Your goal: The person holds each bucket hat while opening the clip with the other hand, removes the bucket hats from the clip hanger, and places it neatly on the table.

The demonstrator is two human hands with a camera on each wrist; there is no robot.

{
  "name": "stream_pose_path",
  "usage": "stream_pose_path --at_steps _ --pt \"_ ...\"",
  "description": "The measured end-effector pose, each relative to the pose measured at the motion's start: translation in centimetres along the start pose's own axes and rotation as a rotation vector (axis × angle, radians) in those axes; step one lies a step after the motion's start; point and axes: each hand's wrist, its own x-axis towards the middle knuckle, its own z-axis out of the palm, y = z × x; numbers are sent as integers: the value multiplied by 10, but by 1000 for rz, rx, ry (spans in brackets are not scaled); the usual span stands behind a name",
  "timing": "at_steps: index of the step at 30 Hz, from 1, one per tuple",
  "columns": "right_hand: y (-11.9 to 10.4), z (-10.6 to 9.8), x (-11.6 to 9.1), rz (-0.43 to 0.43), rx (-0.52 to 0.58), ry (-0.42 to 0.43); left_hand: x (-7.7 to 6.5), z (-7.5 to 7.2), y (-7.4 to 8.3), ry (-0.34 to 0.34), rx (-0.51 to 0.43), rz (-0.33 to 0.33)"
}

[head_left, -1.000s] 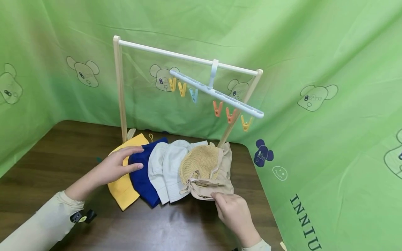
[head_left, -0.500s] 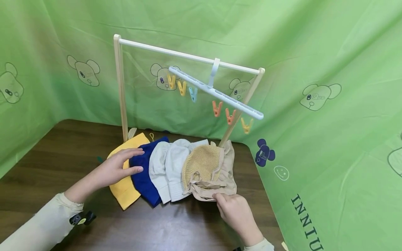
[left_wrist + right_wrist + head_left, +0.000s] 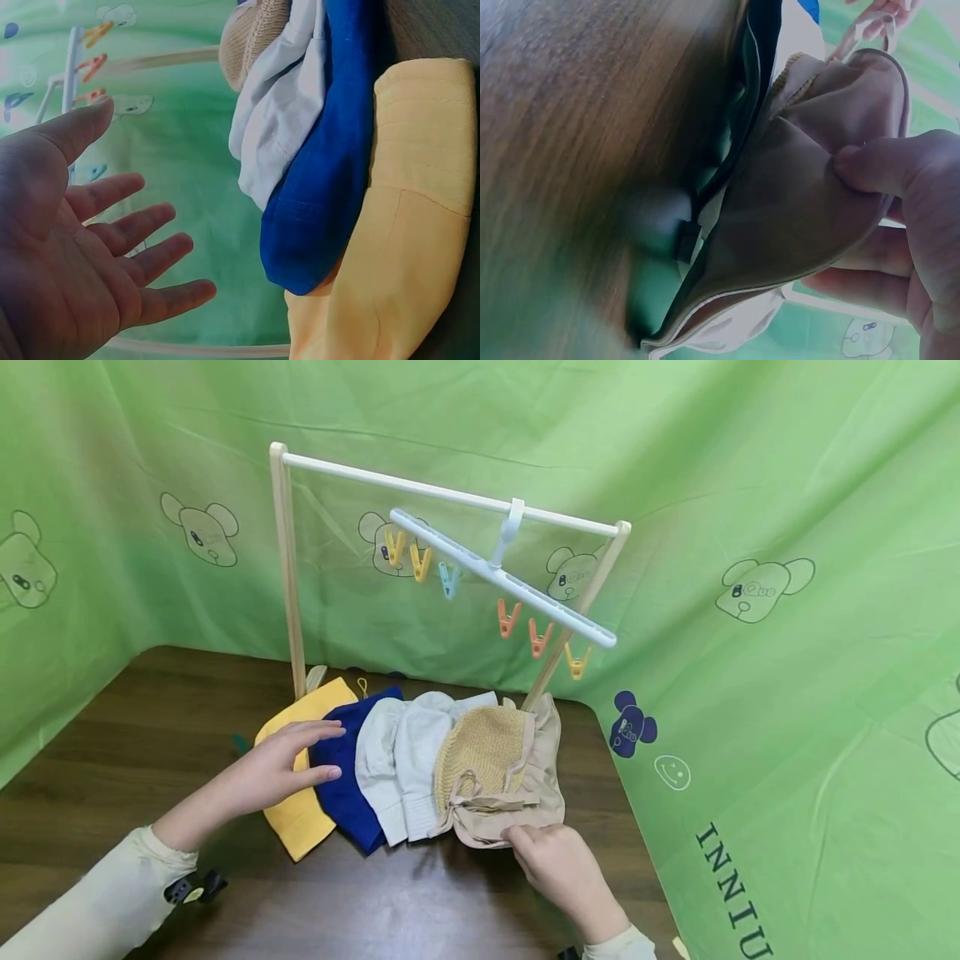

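A row of overlapping cloth hats lies on the table. My right hand (image 3: 558,864) pinches the brim edge of a beige sun hat (image 3: 480,752) with a knitted crown and a tied bow, between thumb and fingers. In the right wrist view the thumb presses on the beige brim (image 3: 795,195). My left hand (image 3: 273,768) hovers with spread fingers over the yellow hat (image 3: 300,818) and the blue hat (image 3: 348,802), apart from them in the left wrist view. White hats (image 3: 412,760) lie between the blue one and the beige one.
Behind the hats stands a wooden rack with a white rod (image 3: 412,487). From it hangs a pale blue hanger (image 3: 495,575) with several clothespins (image 3: 507,618) in yellow, blue and orange. A green printed curtain (image 3: 780,710) borders the brown table (image 3: 352,902).
The hanger has swung slightly, its near end shifting left. My right hand and the brim it holds moved a little right, then slightly down. My left hand has hardly moved.
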Motion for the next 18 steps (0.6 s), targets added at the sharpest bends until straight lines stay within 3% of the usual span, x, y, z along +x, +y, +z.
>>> stream_pose_path --at_steps 18 --pt "0 4 -4 -38 90 -166 -8 -2 -6 -15 -19 12"
